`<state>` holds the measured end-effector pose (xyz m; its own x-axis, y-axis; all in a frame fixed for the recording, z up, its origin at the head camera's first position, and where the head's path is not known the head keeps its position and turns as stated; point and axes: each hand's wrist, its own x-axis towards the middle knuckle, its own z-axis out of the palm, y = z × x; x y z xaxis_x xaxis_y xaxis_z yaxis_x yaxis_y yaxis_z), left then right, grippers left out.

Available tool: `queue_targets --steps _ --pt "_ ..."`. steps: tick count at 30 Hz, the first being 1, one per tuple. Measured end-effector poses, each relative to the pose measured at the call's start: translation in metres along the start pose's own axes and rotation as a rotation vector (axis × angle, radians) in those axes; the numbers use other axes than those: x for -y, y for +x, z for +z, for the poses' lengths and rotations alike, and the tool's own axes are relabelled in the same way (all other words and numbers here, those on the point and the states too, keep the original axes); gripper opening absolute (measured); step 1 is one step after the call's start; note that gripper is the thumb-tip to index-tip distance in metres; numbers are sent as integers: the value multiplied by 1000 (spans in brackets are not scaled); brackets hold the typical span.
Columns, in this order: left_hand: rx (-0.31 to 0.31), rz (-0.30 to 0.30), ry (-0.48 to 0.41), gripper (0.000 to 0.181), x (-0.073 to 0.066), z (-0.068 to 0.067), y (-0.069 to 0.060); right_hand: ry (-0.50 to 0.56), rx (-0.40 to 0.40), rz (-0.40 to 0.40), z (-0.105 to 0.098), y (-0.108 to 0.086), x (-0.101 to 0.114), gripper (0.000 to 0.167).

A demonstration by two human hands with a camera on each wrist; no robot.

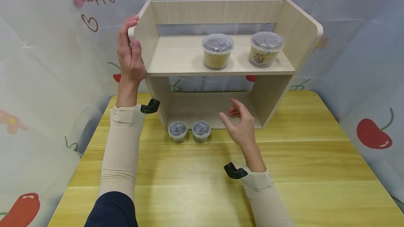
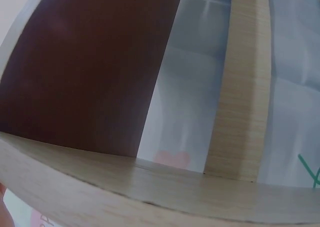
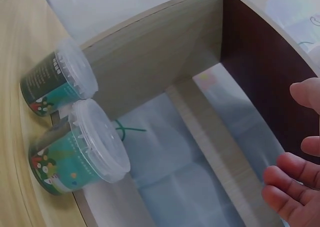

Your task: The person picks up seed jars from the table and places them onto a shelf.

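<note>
My left hand (image 1: 130, 55) holds the front edge of the left side panel of a pale wooden two-tier shelf (image 1: 183, 53), fingers along its outer side and thumb at the front. In front of the lower compartment hovers my right hand (image 1: 244, 125), thumb spread and fingers loosely bent, with nothing in it. Two lidded plastic cups, a left one (image 1: 178, 131) and a right one (image 1: 201, 131), stand on the table by the shelf's bottom board. Their teal and dark printed sides show in the right wrist view. Two more lidded cups (image 1: 217, 51) (image 1: 266, 49) stand on the upper tier.
The shelf stands at the back of a yellow wood-grain table (image 1: 183, 185). A printed cloth (image 1: 363, 62) with cherries and "happy" lettering hangs behind and at both sides. The shelf's lower tier has a back crossbar (image 3: 215, 152) and dark underside (image 2: 90, 72) above.
</note>
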<state>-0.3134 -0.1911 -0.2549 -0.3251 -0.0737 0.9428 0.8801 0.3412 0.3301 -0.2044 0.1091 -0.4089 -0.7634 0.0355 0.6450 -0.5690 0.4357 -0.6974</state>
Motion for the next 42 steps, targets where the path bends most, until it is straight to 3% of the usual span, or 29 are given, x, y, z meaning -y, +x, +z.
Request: queue_targets --steps 2,9,13,26,42 --pt "-2 10 -1 54 1 0 0 0 9 10 1 0 0 56" --pt "-9 6 -44 50 -24 3 3 -4 32 50 4 -4 -2 57" --pt "-11 2 -59 50 -29 4 3 -1 45 60 6 -6 -4 57" --pt "-10 23 -47 55 6 0 0 0 96 75 16 -10 -11 56" --pt "-9 17 -75 55 3 0 0 -17 161 113 27 -17 -18 56"
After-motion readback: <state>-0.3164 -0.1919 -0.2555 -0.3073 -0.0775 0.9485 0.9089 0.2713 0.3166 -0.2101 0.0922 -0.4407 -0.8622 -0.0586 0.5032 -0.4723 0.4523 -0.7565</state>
